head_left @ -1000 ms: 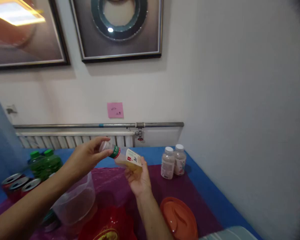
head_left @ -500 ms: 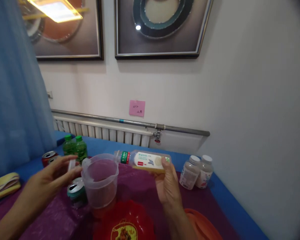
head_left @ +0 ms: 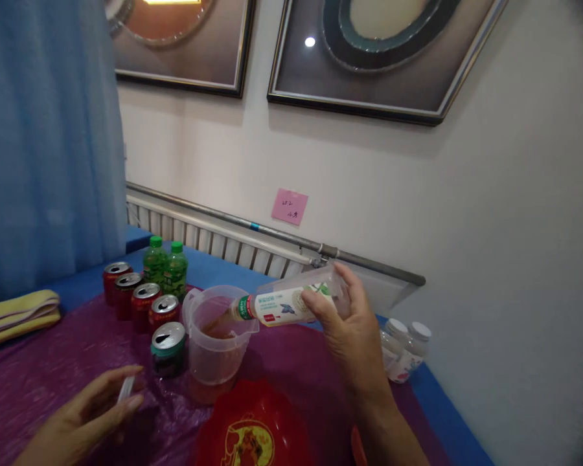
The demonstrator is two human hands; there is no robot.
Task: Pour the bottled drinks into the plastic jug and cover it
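Bottle (head_left: 284, 303), clear plastic with a white label and a green neck band: lying tilted in the air, mouth pointing down-left over the rim of the pitcher (head_left: 217, 336), with a thin brownish stream running from the mouth into it.

Right hand (head_left: 354, 330): gripping the bottle around its base end, fingers wrapping over the top and thumb showing along the label.

Left hand (head_left: 85, 417): hovering low over the purple cloth (head_left: 39, 375), fingers loosely curling around a small white cap (head_left: 125, 388), pinching it between thumb and fingertips.

Pitcher: clear plastic, standing upright on the purple cloth, holding a shallow layer of reddish-brown liquid at the bottom.

Cans: four red ones (head_left: 135, 299) standing in a row to the left of the pitcher, and one green can (head_left: 168, 349) standing just beside it, tops showing opened tabs.

Two green bottles (head_left: 165, 268): standing together behind the red cans.

Two small white-capped bottles (head_left: 408, 349): standing near the wall, partly hiding behind the right wrist.

Red plate (head_left: 252, 427): lying in front of the pitcher.

Folded yellow cloth (head_left: 17, 314): lying at the far left.

Pink note (head_left: 289, 206): sticking to the wall.
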